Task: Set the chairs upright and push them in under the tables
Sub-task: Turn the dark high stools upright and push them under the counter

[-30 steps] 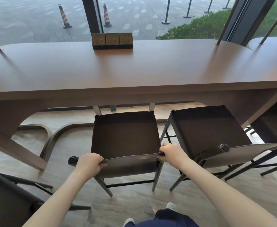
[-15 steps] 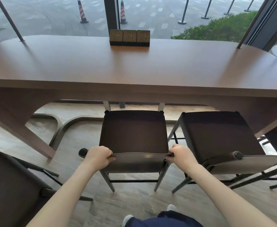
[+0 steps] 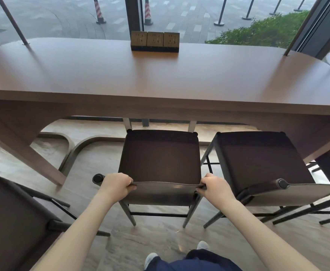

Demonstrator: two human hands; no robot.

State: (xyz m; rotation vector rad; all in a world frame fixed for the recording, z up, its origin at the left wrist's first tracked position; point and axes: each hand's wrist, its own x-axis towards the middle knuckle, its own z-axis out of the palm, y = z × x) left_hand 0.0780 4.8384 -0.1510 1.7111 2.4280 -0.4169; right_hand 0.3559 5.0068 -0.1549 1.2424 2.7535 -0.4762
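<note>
- Left hand (image 3: 115, 185) and right hand (image 3: 215, 187) grip the backrest's top edge, fingers curled round it
- The middle chair (image 3: 160, 159) stands upright, its front just under the table (image 3: 160, 75) edge

This looks like a café or shared lounge on the ground floor of a public building, not a home. A long wooden table (image 3: 160, 79) runs as a counter along floor-to-ceiling windows (image 3: 62, 14), with a row of matching dark high chairs (image 3: 160, 155) lined up at it. At 12 o'clock on the table stands a block of three power sockets (image 3: 155, 41), the sort fitted for visitors with laptops. Beyond the glass lies a paved plaza with striped traffic cones (image 3: 99, 10) at 11 o'clock, queue-barrier posts (image 3: 219, 14) and a clipped hedge (image 3: 267, 30) at 1 o'clock. The floor (image 3: 160, 237) is polished stone-look tile.
</note>
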